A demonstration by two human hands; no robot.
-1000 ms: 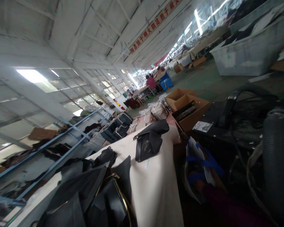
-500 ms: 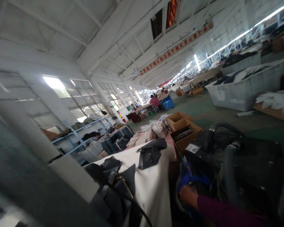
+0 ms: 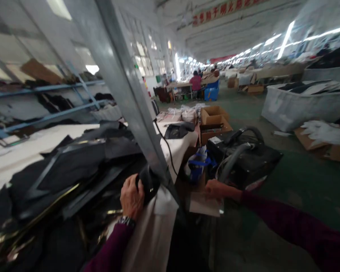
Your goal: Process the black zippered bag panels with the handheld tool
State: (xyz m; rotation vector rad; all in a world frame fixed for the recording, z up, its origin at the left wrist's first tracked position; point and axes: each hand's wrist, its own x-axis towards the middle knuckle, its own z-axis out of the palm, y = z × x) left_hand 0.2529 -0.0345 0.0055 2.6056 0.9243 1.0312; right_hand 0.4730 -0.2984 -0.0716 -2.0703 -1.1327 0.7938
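My left hand (image 3: 132, 198), with a watch at its wrist, is at the table edge beside a metal post. Its fingers curl around a dark bag piece (image 3: 147, 183). More black pieces (image 3: 82, 162), some with gold-coloured zips (image 3: 59, 200), lie heaped to its left. My right hand (image 3: 214, 189) is closed in a fist in front of a tan panel (image 3: 205, 204), below a blue plastic bag (image 3: 197, 166). Whatever sits inside that fist is hidden.
A slanting metal post (image 3: 130, 87) stands between the heap and the aisle, with a black cable (image 3: 168, 149) hanging beside it. A black machine with a hose (image 3: 243, 162) is at right. Cardboard boxes (image 3: 215, 130) and a large grey bin (image 3: 286, 107) stand beyond.
The view has levelled and swung left, bringing the heap and my left hand into sight. My right hand has come away from the blue bag, lower and nearer.
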